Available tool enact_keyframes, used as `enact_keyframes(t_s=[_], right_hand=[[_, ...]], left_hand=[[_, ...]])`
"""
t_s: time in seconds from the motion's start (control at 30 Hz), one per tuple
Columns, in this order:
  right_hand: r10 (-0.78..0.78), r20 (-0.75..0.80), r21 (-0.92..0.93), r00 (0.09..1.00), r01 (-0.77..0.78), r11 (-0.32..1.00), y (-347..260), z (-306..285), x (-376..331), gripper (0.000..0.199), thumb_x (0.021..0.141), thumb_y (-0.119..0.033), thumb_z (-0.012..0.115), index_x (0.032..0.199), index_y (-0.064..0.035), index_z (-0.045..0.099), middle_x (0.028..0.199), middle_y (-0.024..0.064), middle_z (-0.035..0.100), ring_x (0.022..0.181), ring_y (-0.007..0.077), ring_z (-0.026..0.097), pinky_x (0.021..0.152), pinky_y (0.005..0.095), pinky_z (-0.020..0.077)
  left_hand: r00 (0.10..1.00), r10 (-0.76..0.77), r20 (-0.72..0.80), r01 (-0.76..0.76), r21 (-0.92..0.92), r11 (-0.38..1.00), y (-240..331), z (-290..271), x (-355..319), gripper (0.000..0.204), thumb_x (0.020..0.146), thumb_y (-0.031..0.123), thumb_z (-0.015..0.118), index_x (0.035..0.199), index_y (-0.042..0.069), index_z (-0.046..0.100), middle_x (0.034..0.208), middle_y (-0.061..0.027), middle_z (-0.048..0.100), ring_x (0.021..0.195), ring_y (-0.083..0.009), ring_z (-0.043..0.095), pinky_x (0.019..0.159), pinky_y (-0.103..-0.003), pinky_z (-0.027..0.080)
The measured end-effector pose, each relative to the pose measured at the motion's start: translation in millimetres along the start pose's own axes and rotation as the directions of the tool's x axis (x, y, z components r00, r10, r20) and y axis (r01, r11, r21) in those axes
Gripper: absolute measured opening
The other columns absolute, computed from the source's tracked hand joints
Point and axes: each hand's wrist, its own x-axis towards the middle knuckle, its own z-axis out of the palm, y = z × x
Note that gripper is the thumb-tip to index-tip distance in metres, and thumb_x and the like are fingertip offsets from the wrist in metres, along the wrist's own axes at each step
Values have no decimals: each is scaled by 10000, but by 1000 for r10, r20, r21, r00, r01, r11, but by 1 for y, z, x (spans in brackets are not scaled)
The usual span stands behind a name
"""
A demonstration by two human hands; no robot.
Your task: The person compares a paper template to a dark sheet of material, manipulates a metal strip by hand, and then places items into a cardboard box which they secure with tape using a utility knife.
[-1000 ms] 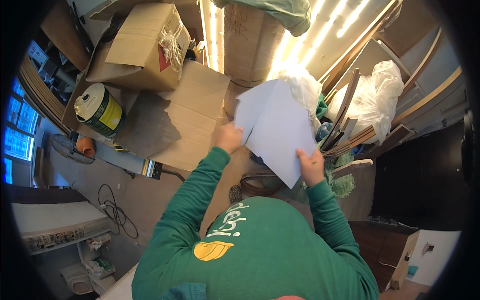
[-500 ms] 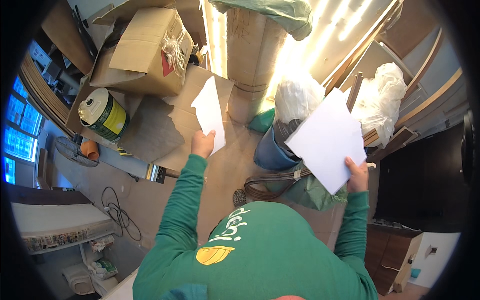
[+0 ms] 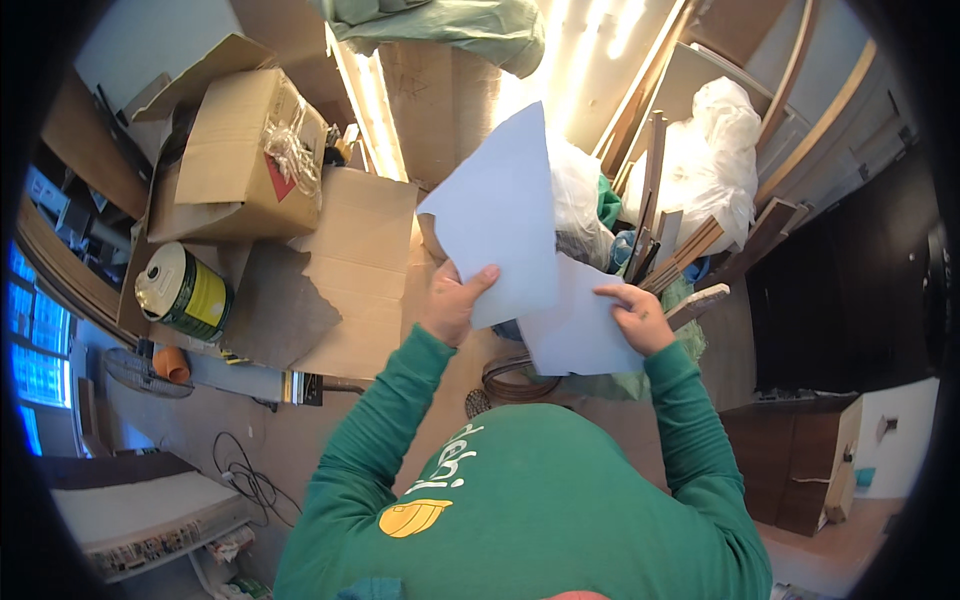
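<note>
Seen from above: we're standing in a cluttered room w/ 2 stiff-looking white sheets, one per hand, out in front of our green sweatshirt (image 3: 540, 500). The far sheet (image 3: 510, 210) is in our L hand (image 3: 455, 303), closed to a thin pinch at its near L edge: thumb on the face toward us, other fingers mostly hidden behind. Its L edge has a ragged notch. The near sheet (image 3: 585, 335) sits lower, to the R, partly behind the far one; our R hand (image 3: 642, 320) is closed on its far R corner, index finger stretched along the top, underside hidden. Can't tell if the sheets touch where they overlap.

To handle them well, we'd say: light, flat grip, esp. near that notch, b/c a hard pinch could crease or tear it. A 2nd support pt under the near sheet might stop sag. Best to mind the wood strips (image 3: 685, 260) just beyond our R hand; they could snag an edge. More room to the L, over the flat cardboard (image 3: 362, 255), near the box (image 3: 235, 150) & metal can (image 3: 190, 295).
</note>
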Motion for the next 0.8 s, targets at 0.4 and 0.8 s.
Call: enact_keyframes(t_s=[0.4,0.8], right_hand=[[67,210,369,975,-143,919,-34,7,35,352,914,-203,754,1150,52,699,1050,76,732,951,142,657,872,299,531],[17,384,-249,923,85,965,-85,-4,51,376,877,-330,745,1082,-15,741,925,165,742,884,256,696,861,373,517]], left_hand=[[784,547,-295,-101,808,580,-8,18,-18,750,812,215,837,1399,-25,435,1263,-122,555,1180,-199,535,1025,-375,436],[894,-298,334,19,638,770,96,41,63,379,851,188,800,1151,-13,686,1094,-87,717,1027,-156,654,930,-319,523]])
